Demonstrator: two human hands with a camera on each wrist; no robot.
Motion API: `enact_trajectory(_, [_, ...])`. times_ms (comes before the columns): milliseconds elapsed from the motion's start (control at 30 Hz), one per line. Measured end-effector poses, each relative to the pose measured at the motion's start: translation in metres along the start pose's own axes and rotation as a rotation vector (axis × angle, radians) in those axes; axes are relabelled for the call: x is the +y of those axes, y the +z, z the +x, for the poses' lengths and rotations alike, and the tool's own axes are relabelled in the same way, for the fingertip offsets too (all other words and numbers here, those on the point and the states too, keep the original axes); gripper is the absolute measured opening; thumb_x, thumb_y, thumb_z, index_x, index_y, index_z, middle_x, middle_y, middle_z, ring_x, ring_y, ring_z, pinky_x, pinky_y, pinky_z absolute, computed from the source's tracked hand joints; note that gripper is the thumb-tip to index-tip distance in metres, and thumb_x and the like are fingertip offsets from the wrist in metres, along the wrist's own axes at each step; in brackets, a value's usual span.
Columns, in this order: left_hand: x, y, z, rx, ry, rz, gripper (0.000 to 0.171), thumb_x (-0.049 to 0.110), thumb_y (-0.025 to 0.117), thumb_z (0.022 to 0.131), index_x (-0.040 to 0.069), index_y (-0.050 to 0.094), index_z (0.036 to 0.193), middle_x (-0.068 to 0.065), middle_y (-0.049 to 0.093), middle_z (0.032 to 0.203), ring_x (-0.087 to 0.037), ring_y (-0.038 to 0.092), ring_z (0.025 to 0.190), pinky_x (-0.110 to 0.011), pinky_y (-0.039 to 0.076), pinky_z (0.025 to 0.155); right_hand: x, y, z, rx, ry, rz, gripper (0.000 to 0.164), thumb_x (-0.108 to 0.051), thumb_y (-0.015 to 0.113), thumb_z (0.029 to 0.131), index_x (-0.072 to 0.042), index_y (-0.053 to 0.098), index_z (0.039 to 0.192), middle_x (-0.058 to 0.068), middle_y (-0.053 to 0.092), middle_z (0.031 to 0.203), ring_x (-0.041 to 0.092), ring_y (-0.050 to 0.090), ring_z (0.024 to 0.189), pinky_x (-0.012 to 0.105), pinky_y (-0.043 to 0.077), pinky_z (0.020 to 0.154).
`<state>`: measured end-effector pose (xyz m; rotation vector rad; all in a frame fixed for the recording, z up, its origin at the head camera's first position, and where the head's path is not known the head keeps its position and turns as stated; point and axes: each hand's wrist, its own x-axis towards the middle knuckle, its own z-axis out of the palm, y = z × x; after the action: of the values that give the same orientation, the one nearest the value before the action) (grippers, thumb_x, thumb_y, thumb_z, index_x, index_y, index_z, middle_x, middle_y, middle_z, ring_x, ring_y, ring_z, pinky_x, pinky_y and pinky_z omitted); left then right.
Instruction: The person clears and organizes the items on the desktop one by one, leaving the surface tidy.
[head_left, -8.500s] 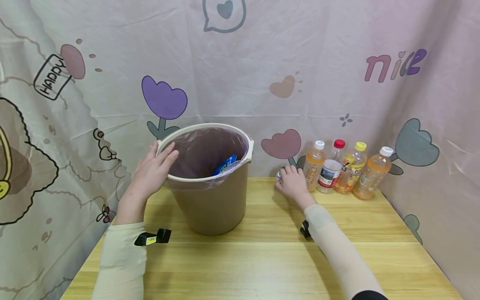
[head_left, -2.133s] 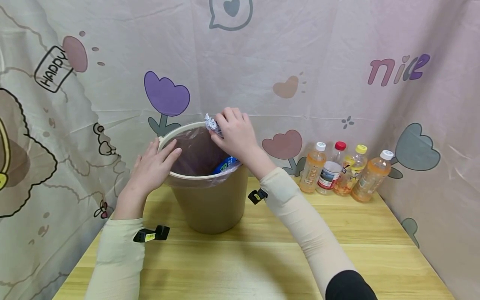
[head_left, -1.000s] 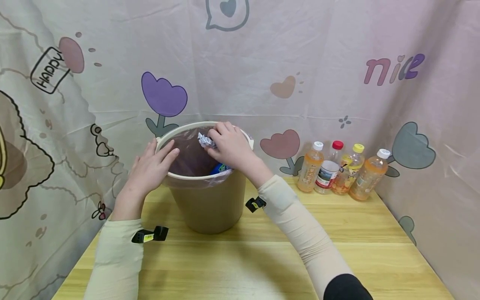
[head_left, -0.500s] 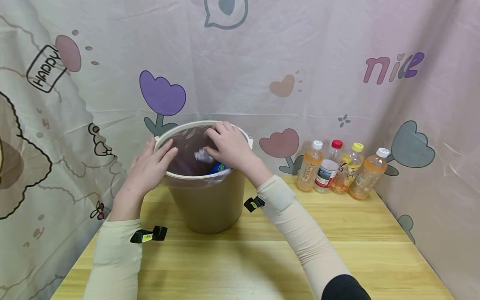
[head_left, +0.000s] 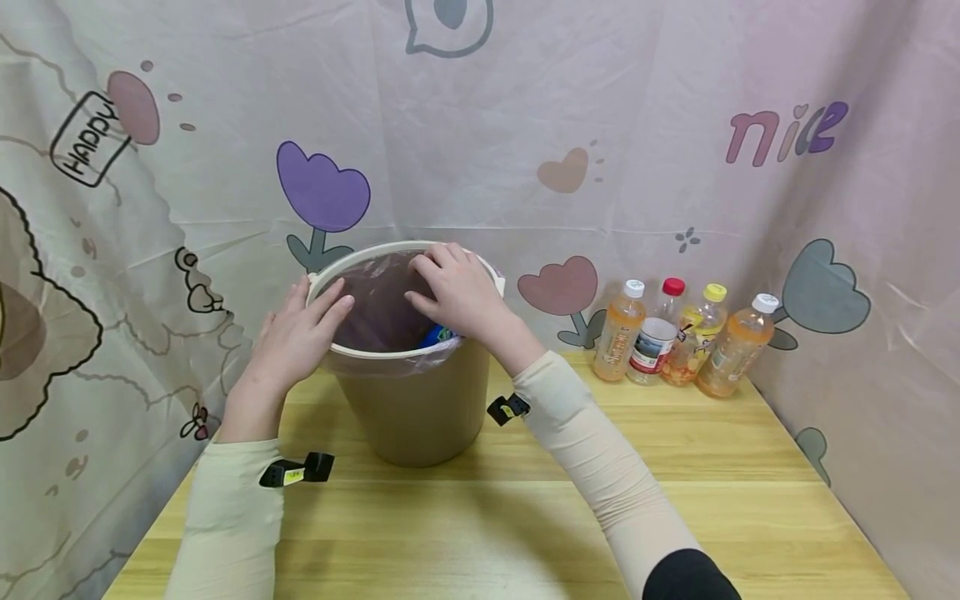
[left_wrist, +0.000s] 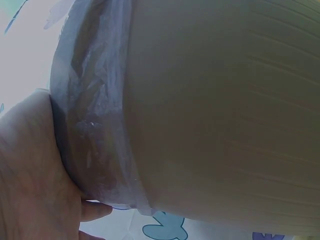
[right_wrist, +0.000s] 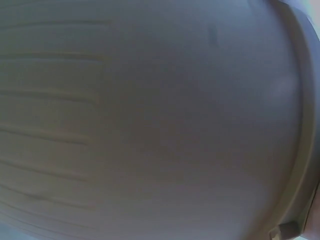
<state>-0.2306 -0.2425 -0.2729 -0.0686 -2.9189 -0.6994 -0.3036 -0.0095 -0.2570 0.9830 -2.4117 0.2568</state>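
Steadies the bin point(head_left: 412, 417) on the tabletop point(head_left: 450, 542) with left hand point(head_left: 296, 333) spread at its rim point(head_left: 375, 356) — likely against tipping — and holds right hand point(head_left: 461, 292) loosely bent, seemingly empty, over the bin.

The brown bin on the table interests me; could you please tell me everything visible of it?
The bin is tan-brown, seemingly plastic, round and narrowing toward its base, with fine ridges on its lower wall. Its cream rim has a small lug on the right, and a clear liner folds over it. It stands upright on the wooden table, with something blue inside. The left hand rests on the rim; the right hand is over the opening, its contact with the bin unclear.
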Motion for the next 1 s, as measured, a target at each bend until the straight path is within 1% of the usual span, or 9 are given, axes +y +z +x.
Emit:
enact_trajectory(133, [0.0,0.0,-0.001,-0.001,0.002,-0.004,0.075,0.068,0.016,0.097,0.023,0.018,0.157,-0.023,-0.008,0.163,-0.046,-0.007,0.149,-0.075,-0.002,0.111,0.0,0.0,-0.003,0.039,-0.009,0.011,0.033,-0.04,0.059,0.095,-0.016,0.063,0.118,0.004,0.06,0.118,0.024,0.053,0.117,0.04,0.045,0.098])
enact_trajectory(367, [0.0,0.0,-0.001,0.0,0.006,-0.004,0.075,0.068,0.016,0.097,0.023,0.019,0.157,-0.022,-0.008,0.163,-0.046,-0.007,0.15,-0.076,-0.001,0.111,0.0,0.0,-0.01,0.134,-0.03,0.015,0.029,-0.034,0.058,0.095,-0.015,0.064,0.116,0.004,0.061,0.116,0.024,0.054,0.115,0.041,0.047,0.095])
enact_trajectory(633, [0.0,-0.001,-0.001,0.0,0.009,-0.006,0.074,0.068,0.016,0.098,0.023,0.018,0.157,-0.022,-0.008,0.163,-0.046,-0.006,0.15,-0.075,-0.002,0.111,0.0,0.0,-0.018,0.169,-0.037,0.024,0.027,-0.032,0.059,0.095,-0.014,0.065,0.115,0.005,0.061,0.113,0.024,0.054,0.115,0.042,0.046,0.097])
enact_trajectory(767, [0.0,-0.001,-0.001,0.002,0.008,0.004,0.074,0.067,0.016,0.098,0.022,0.019,0.157,-0.023,-0.006,0.163,-0.047,-0.004,0.149,-0.075,0.0,0.111,0.001,0.0,-0.022,0.183,-0.04,0.029,0.027,-0.031,0.06,0.095,-0.014,0.065,0.115,0.005,0.061,0.115,0.025,0.054,0.116,0.042,0.046,0.096])
enact_trajectory(1000, [0.001,0.0,-0.001,-0.004,0.005,0.012,0.074,0.066,0.016,0.098,0.022,0.019,0.157,-0.024,-0.006,0.162,-0.048,-0.003,0.149,-0.074,0.001,0.112,0.002,0.0,-0.029,0.25,-0.051,0.037,0.028,-0.031,0.062,0.094,-0.013,0.066,0.114,0.006,0.061,0.115,0.025,0.054,0.116,0.042,0.047,0.093])
